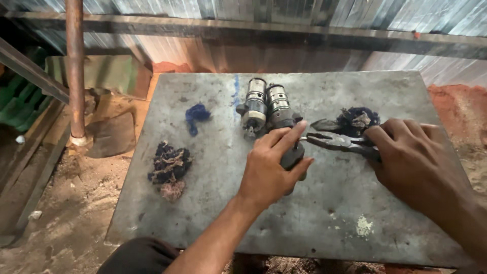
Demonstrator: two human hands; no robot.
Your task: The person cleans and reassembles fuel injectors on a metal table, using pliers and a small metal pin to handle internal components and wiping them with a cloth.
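Corrugated metal sheeting (304,15) closes off the back, with a rusty upright pipe (75,66) at the left and reddish dirt floor (66,203) all around. Item one: the bench (213,203), a grey, stained metal slab set low over the dirt. Item two: your left hand (269,167), at the middle of the bench, its grip closed around a dark metal part (293,156) that rests on the slab; the forefinger lies stretched out along the top of it. Item three: your right hand (411,162), to the right, its grip closed on the handles of a pair of pliers (337,142); the pliers lie nearly level, nose pointing left and meeting the dark metal part just beside your left forefinger. Whether the nose bites the part or only touches it cannot be told. Item four: two cylindrical metal assemblies (266,106), ringed and grooved, lying side by side just behind your left hand. Item five: a dark blue rag wad (357,121) behind the pliers, near your right knuckles. Item six: a small blue scrap of rag (197,115) left of the cylinders. Item seven: a larger dark rag clump (170,165) at the left part of the bench, well apart from both hands.
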